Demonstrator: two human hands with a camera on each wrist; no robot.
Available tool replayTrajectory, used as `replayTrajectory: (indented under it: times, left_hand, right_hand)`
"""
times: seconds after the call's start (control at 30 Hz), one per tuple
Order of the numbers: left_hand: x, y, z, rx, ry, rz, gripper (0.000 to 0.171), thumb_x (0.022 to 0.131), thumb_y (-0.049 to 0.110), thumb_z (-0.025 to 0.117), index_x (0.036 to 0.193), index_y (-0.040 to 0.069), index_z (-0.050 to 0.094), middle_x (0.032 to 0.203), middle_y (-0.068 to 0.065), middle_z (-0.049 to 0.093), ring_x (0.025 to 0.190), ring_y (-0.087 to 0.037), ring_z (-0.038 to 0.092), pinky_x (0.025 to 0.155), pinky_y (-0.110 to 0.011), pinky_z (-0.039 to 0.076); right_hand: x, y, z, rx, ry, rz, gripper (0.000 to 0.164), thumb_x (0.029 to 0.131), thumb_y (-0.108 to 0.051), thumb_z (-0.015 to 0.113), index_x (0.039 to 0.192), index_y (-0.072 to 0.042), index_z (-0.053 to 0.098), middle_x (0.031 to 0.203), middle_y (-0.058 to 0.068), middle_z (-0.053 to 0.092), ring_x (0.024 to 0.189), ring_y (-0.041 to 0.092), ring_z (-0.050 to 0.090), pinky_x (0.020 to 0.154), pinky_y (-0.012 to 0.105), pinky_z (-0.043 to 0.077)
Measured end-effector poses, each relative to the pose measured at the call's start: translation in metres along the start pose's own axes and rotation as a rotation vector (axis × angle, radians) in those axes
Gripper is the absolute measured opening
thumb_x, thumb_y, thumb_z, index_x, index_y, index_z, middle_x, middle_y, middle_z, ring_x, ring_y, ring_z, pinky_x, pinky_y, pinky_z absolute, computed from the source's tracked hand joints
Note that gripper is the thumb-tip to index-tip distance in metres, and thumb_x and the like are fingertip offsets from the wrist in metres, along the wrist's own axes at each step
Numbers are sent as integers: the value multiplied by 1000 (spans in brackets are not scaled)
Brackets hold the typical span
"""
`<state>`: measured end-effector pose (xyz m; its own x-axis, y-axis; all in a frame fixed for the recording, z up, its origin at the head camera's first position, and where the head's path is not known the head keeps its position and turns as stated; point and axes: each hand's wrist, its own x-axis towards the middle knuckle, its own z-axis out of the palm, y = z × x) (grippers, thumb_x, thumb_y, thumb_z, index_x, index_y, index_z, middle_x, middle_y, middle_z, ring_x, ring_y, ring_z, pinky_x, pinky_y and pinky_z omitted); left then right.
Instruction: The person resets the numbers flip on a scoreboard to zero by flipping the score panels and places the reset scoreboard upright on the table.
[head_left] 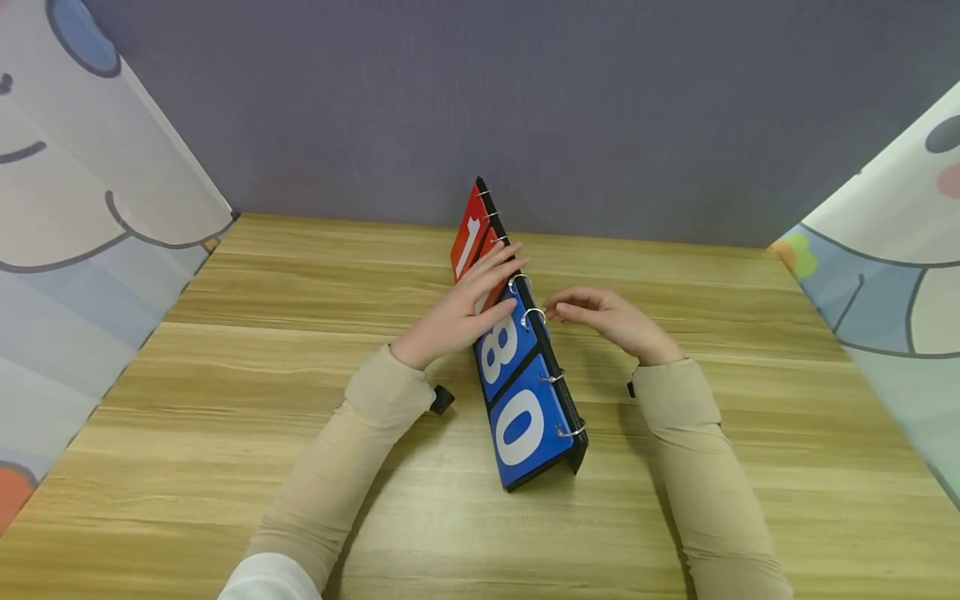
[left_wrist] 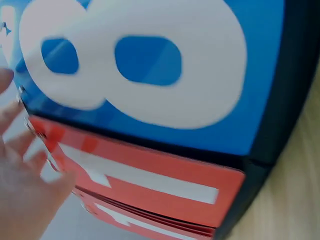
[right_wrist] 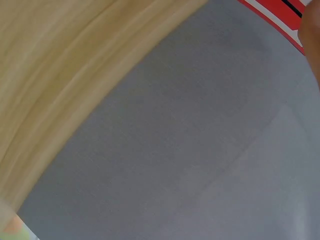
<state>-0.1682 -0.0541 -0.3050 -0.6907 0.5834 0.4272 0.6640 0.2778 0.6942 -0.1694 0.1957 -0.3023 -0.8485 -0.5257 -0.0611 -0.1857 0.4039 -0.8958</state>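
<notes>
A tabletop flip scoreboard (head_left: 557, 375) stands like a tent on the table, its black spine carrying metal rings. Facing left are a red card with a white 1 (head_left: 470, 237), a second red card (left_wrist: 145, 170) partly hidden by my left hand, a blue 8 card (left_wrist: 210, 75) and a blue 0 card (head_left: 519, 427). My left hand (head_left: 467, 315) lies over the middle cards, fingers straight toward the spine and thumb across the 8 card's top. Right of the spine, my right hand (head_left: 611, 323) hovers by a ring, fingers loosely bent; no card shows in its grasp.
The scoreboard stands on a wood-grain table (head_left: 315, 275). Behind it rises a grey panel (head_left: 480, 100). Cartoon-printed panels (head_left: 82, 167) flank both sides.
</notes>
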Motion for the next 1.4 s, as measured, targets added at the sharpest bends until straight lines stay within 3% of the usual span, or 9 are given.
replayTrajectory:
  times: [0.1,0.2,0.33,0.5,0.67,0.83,1.07,1.23,1.4]
  left_hand:
    - [-2,12,-1,64,67,23,51,94,17,53,141,2,41,156,-12,22,147,-28,7,114,-44,8]
    - [-10,26,-2,155,107,97,50,91,16,58,137,0,46,148,-15,36,136,-31,28,109,-44,21]
    - [-29,44,0,231,-3,248,53,87,21,65,133,-1,51,138,-15,49,125,-26,44,105,-37,32]
    - [-50,61,6,269,-179,371,56,88,29,64,135,3,49,145,-12,42,133,-21,42,106,-29,33]
    - [-61,66,14,331,-216,453,57,90,35,59,137,5,47,146,-12,41,126,-17,49,102,-28,37]
    - [-65,64,21,368,-204,474,59,90,37,59,138,6,45,146,-11,40,121,-16,52,98,-28,40]
    - [-69,64,35,406,-174,432,77,82,50,63,141,7,39,146,-12,36,126,-20,47,101,-30,38]
    - [-73,65,43,440,-137,399,89,74,57,67,142,8,37,147,-11,35,122,-20,50,96,-31,42]
    - [-75,65,47,432,-118,379,92,74,57,67,143,7,34,149,-12,31,125,-21,49,97,-31,42]
  right_hand:
    - [1,3,1,-17,-19,6,39,97,-20,48,125,7,53,121,23,57,112,39,52,98,46,40]
    - [1,5,1,-30,-42,-1,39,97,-18,49,126,8,52,122,23,57,112,36,53,97,46,41]
    - [1,6,1,-38,-86,-1,41,94,-14,53,128,7,49,126,23,55,116,33,52,97,44,41]
    - [1,6,2,-26,-121,13,48,89,-12,61,131,5,47,131,23,52,121,37,49,97,44,41]
    - [2,8,3,9,-144,-5,52,86,-9,64,132,7,45,132,26,50,122,40,48,97,45,41]
    - [6,11,4,36,-149,-27,56,84,-5,65,133,9,42,133,28,48,123,42,46,99,47,39]
    - [9,15,6,65,-174,-48,66,82,-15,70,133,12,39,132,30,45,125,44,42,101,45,38]
    - [11,16,6,52,-157,-45,46,83,-10,68,119,10,47,122,24,52,119,39,48,98,42,41]
    - [10,18,2,28,-126,-13,27,84,-5,65,103,6,49,103,11,54,102,23,56,93,34,44]
